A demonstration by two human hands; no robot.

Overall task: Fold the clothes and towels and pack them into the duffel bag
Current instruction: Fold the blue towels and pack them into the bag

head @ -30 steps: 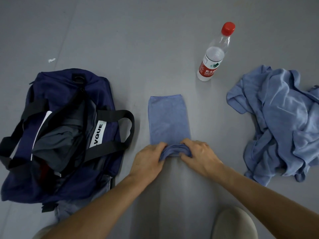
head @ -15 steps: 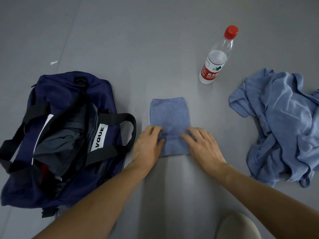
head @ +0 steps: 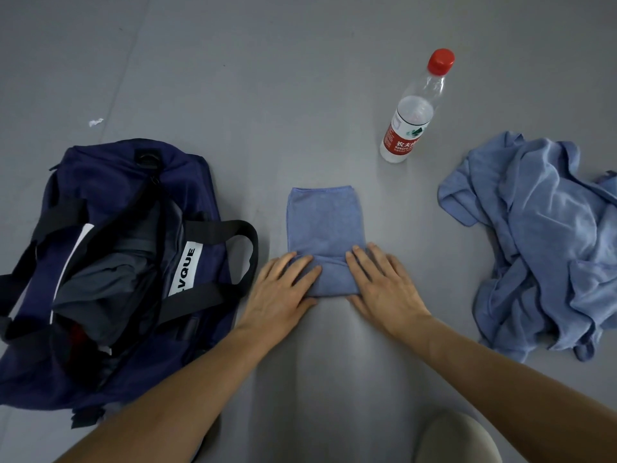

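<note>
The small blue towel (head: 323, 225) lies flat on the gray floor (head: 300, 78) in the middle, and everything else is placed around it.

Far to the left of the towel sits the dark blue duffel bag (head: 110, 262). Its top is open, and some gray clothes (head: 110, 279) are already inside. One black strap (head: 240, 252) loops out toward the towel.

Just left of the towel's near end is the left hand (head: 278, 295). Its fingers are open and flat, and they press down on the rolled or folded near edge. They hold nothing. On the right side of that same edge is the right hand (head: 387, 289), also flat and open, pressing down too.

Past the towel, up and to the right, stands a water bottle (head: 412, 118) with a red cap. Far to the right of the towel is a messy pile of blue cloth (head: 547, 242), not folded yet.

It looks like the towel is being folded or rolled from the near end. Next, both hands likely need to push the fold on toward the far edge, keeping the sides even, and then the towel can go left into the bag
</note>
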